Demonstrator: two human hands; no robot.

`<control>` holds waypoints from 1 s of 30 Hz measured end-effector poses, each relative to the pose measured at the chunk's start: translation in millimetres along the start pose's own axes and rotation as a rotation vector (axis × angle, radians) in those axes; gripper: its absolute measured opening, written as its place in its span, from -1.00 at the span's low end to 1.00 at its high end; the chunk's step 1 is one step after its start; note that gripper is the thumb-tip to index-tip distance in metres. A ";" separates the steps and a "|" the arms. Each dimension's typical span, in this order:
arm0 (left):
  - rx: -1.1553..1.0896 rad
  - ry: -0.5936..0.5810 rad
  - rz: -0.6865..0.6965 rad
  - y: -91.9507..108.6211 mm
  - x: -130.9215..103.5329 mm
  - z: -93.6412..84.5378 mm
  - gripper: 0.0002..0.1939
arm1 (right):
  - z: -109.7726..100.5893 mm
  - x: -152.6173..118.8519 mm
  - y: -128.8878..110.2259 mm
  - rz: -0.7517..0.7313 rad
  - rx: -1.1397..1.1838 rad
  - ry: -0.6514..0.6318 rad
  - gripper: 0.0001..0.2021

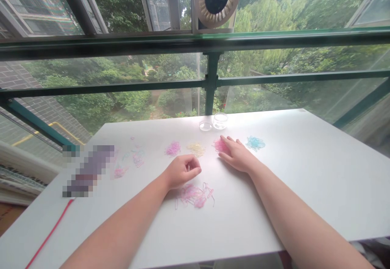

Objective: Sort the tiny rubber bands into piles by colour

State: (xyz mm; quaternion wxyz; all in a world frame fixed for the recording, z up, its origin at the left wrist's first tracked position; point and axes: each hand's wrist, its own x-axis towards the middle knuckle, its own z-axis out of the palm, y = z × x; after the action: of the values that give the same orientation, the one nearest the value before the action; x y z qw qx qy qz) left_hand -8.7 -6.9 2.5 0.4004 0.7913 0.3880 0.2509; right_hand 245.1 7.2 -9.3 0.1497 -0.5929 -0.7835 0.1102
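Observation:
Small thin coloured bands or clips lie in piles on the white table. My right hand rests with fingers spread on the pink-red pile. A teal pile is just right of it. My left hand is curled, thumb and fingers close together, above a loose pink and purple pile; anything in its fingers is too small to make out. Beyond it lie a yellow pile and a purple pile.
A clear round container and a shallow clear dish or lid stand near the far edge. At the left are scattered bands, a pixelated object and a red cord. Green railing runs behind the table.

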 end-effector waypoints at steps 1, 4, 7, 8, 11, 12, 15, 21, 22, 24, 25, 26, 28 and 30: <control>0.002 -0.001 0.001 0.0 0.0 -0.1 -0.86 | 0.3 -0.1 0.2 0.000 0.014 0.015 -0.30; 0.001 0.000 0.005 0.0 0.1 -0.3 -0.86 | 0.8 -0.4 0.7 -0.002 0.061 0.053 -0.27; 0.000 0.000 0.002 0.0 0.0 -0.3 -0.86 | 0.6 -0.5 1.1 -0.005 0.119 0.073 -0.24; 0.001 -0.001 0.000 0.1 -0.1 -0.3 -0.86 | 0.4 -0.6 1.2 -0.006 0.139 0.081 -0.23; 0.005 -0.001 0.002 0.2 -0.1 -0.3 -0.86 | 0.1 -1.4 1.5 -0.011 0.183 0.115 -0.24; 0.005 0.000 0.005 0.1 -0.1 -0.3 -0.86 | 0.2 -1.8 1.8 -0.013 0.190 0.131 -0.25; 0.009 0.002 0.013 -0.3 0.1 -0.4 -0.86 | 1.0 -1.7 4.2 -0.026 0.209 0.200 -0.25; 0.035 0.002 0.023 1.4 0.6 -0.5 -0.86 | -3.7 3.2 9.6 -0.067 0.352 0.500 -0.46; 0.043 -0.001 0.027 1.9 0.8 -0.4 -0.86 | -6.0 3.0 8.3 -0.054 0.389 0.531 -0.53; 0.066 0.000 0.044 2.3 1.3 -0.4 -0.87 | -11.1 0.6 2.1 -0.018 0.406 0.506 -0.72; 0.077 -0.005 0.051 2.3 1.6 -0.6 -0.88 | -13.7 -1.6 -2.7 -0.008 0.400 0.446 -0.79; 0.088 -0.011 0.056 2.1 1.9 -0.9 -0.88 | -16.2 -4.4 -8.5 -0.017 0.393 0.354 -0.83; 0.106 -0.031 0.064 1.5 2.4 -1.5 -0.88 | -20.5 -11.0 -21.9 -0.104 0.382 0.082 -0.86; 0.121 -0.042 0.071 0.8 2.7 -1.8 -0.88 | -23.8 -17.6 -35.4 -0.186 0.338 -0.207 -0.85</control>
State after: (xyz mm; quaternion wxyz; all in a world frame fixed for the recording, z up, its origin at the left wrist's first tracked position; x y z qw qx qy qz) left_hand -8.1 -4.1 4.4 0.3509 0.8324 0.3657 0.2243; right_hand 226.6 -19.5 23.4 0.1752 -0.4699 -0.8164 0.2863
